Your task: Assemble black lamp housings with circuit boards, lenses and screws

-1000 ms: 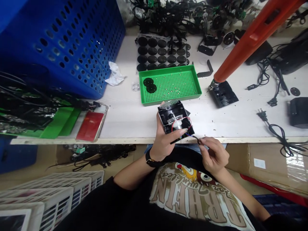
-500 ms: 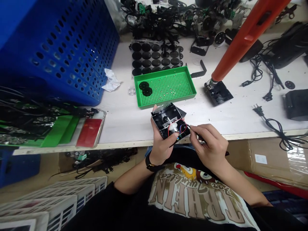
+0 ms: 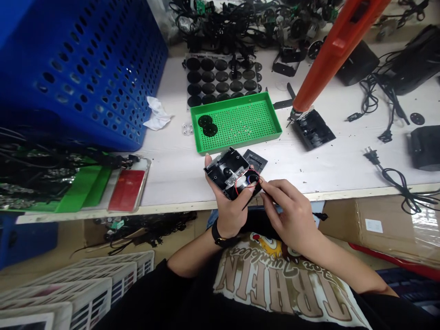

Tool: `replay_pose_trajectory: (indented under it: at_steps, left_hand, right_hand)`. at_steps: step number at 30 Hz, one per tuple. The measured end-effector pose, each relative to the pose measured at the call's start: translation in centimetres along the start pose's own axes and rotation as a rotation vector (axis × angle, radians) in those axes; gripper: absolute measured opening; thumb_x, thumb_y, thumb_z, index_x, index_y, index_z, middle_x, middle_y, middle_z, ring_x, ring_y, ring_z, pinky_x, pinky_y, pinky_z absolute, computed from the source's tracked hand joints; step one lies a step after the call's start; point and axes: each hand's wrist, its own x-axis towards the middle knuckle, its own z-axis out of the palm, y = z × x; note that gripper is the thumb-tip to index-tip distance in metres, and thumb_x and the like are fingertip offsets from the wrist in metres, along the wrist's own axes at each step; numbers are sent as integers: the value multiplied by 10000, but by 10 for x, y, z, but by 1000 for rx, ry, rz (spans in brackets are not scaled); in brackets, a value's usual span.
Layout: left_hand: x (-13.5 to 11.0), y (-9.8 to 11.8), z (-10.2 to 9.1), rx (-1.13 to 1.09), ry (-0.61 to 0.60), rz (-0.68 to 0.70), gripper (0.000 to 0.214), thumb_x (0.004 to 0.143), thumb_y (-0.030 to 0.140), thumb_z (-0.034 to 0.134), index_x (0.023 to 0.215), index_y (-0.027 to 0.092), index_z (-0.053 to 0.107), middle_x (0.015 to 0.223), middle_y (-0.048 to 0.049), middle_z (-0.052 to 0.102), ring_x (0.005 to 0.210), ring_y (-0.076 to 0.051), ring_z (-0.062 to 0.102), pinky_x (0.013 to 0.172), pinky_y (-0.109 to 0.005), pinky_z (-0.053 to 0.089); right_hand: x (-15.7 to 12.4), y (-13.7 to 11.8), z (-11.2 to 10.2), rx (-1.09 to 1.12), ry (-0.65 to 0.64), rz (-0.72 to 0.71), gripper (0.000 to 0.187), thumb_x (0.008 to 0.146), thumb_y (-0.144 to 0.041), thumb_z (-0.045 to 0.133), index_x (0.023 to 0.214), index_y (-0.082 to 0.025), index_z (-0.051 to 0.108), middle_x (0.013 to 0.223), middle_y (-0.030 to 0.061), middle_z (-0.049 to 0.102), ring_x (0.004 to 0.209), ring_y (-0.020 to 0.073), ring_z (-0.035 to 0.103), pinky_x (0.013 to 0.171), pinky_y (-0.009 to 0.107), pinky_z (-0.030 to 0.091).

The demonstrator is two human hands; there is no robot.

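Note:
My left hand is wrapped round a small black device with a clear part and a red wire looped over it, held at the table's front edge. A black watch sits on that wrist. My right hand is closed in a pinch right beside the device, its fingertips on the wire at the device's lower right corner. A black cord end pokes out behind that hand. A black square cover lies on the table just behind the device.
A green perforated tray holds two black discs. Behind it lies a sheet of black round discs and tangled cables. An orange tool hangs over a black part. A blue perforated crate stands at left.
My right hand came up from below the table edge to the device and pinched the wire there. My left hand tilted the device and shifted it slightly left.

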Motion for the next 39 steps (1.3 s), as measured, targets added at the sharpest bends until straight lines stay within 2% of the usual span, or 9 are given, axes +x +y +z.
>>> replay_pose_trajectory:
  at_steps: [4,7,10,12,16,22,26,33,39]
  left_hand:
    - [7,3,1,-22,67,22,1296,681,258,962,1673,443,149,1418,-72,666,1151,-258,730,1114,-472,516]
    - [10,2,1,-24,56,24,1304,679,275,957,1675,442,133,1364,-70,699,1116,-259,745,1113,-486,517]
    - [10,-2,0,-6,41,23,1292,690,288,953,1670,457,127,1328,-54,708,1115,-258,748,1110,-481,525]
    - [8,-4,-1,13,35,29,1286,692,298,955,1665,467,131,1338,-50,697,1137,-263,742,1109,-481,528]
    - [7,-3,-2,33,36,58,1278,695,320,958,1663,462,135,1346,-54,687,1139,-266,737,1094,-473,534]
    - [7,2,0,17,86,87,1252,689,289,958,1648,462,171,1420,-54,647,1087,-226,728,1038,-413,549]
    - [7,5,0,1,69,-3,1213,690,256,935,1636,442,199,1261,-39,708,1031,-220,728,1015,-420,555]
    - [14,16,-3,-74,51,-77,1001,656,96,862,1518,340,417,1057,-13,718,966,-204,719,951,-384,565]
    - [16,18,-6,-17,-4,-78,1001,687,144,869,1528,372,376,1068,-9,724,959,-220,727,929,-409,573]
  right_hand:
    - [-13,8,3,142,82,41,347,977,-54,638,1284,-211,683,1040,81,747,929,179,739,803,316,626]
    - [-22,14,7,52,142,-12,415,959,-21,652,1320,-221,689,1009,81,723,874,173,714,769,305,612]
    - [-20,13,8,-75,135,-86,470,970,-22,618,1403,-200,650,971,90,687,819,182,666,700,309,588]
    - [-13,10,5,-62,107,-67,411,983,-33,593,1363,-172,663,963,95,676,828,184,666,693,306,583]
    - [5,2,-2,152,38,69,264,1001,-65,572,1194,-175,714,942,62,682,817,151,680,689,282,578]
    - [10,-3,7,318,77,143,232,999,-84,576,1141,-178,733,922,34,684,761,115,654,622,249,533]
    - [10,-3,11,340,77,162,233,1000,-80,574,1134,-180,735,962,41,696,819,118,670,658,253,540]
    - [10,10,6,270,34,40,335,1010,-45,554,1235,-237,713,973,30,646,868,137,662,726,284,560]
    - [11,14,6,20,-18,-186,366,1019,-43,531,1343,-185,626,1001,90,676,890,204,642,726,340,572]
